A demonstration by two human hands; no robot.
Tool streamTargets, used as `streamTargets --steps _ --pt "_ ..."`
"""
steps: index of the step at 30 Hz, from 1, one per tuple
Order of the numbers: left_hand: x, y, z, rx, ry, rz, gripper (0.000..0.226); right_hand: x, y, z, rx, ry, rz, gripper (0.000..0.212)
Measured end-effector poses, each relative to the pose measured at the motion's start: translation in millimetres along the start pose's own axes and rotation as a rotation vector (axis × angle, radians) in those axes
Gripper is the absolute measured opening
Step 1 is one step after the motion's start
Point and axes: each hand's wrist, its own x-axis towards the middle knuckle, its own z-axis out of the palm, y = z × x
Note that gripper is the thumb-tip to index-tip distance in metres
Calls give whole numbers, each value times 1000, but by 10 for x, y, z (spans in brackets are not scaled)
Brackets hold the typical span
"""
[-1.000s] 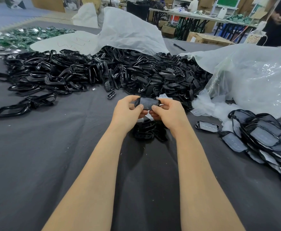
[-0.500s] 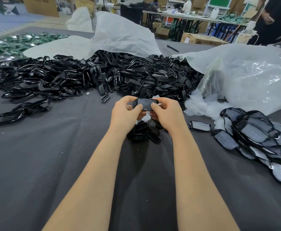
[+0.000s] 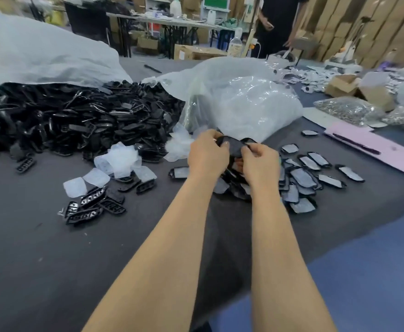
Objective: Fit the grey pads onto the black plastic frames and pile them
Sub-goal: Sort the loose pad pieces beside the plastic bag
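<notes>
**A:** Okay, hands first. What were they doing?

**B:** Both were gripping the same piece. The left hand (image 3: pixel 208 155) had its fingers curled over the left end of a black frame (image 3: pixel 232 146), and the right hand (image 3: pixel 259 161) pinched the right end. The frame sat between the two sets of fingertips, lifted off the grey cloth (image 3: pixel 52 259).

**A:** Was the pad seated?

**B:** Couldn't tell. The face was dark and blurred, and knuckles covered both ends.

**A:** And the finished ones?

**B:** The pile of padded frames (image 3: pixel 301 178) lay directly under the fingers and spread out to the right of them, overlapping, grey faces up. One single padded frame (image 3: pixel 179 172) lay just left of the left wrist, apart from the pile.

**A:** Raw stock?

**B:** A heap of loose black frames (image 3: pixel 88 121) lay well left of the fingers and beyond them, spilling from under a white sack (image 3: pixel 40 51). A clear plastic bag (image 3: pixel 239 101) bulged just beyond the fingertips.

**A:** Anything else nearby?

**B:** Translucent liner scraps (image 3: pixel 122 159) lay left of the fingers. Nearer the camera than those was a small cluster of slotted black parts (image 3: pixel 93 204). A pink sheet (image 3: pixel 373 144) lay far right, and a person in black (image 3: pixel 277 22) stood at the far side of the table.
</notes>
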Motion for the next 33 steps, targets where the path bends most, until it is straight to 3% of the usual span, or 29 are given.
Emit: streamTargets --steps 5,8,14,20,25,33 --pt "-54 24 410 271 33 -19 25 111 174 -242 -327 106 -16 22" --pt "-27 -29 461 376 65 -1 28 129 194 -224 -378 123 -6 19" --pt "-36 -86 485 342 15 -17 27 116 188 -200 -402 135 3 14" --pt "-42 -126 176 52 86 4 29 -110 6 43 -291 165 -113 14" --pt "-6 -294 -518 -59 259 -14 18 -449 -297 638 -149 -37 -244 13" --pt "-201 -1125 -1953 17 553 -213 22 -1275 -730 1899 -144 -582 -390 22"
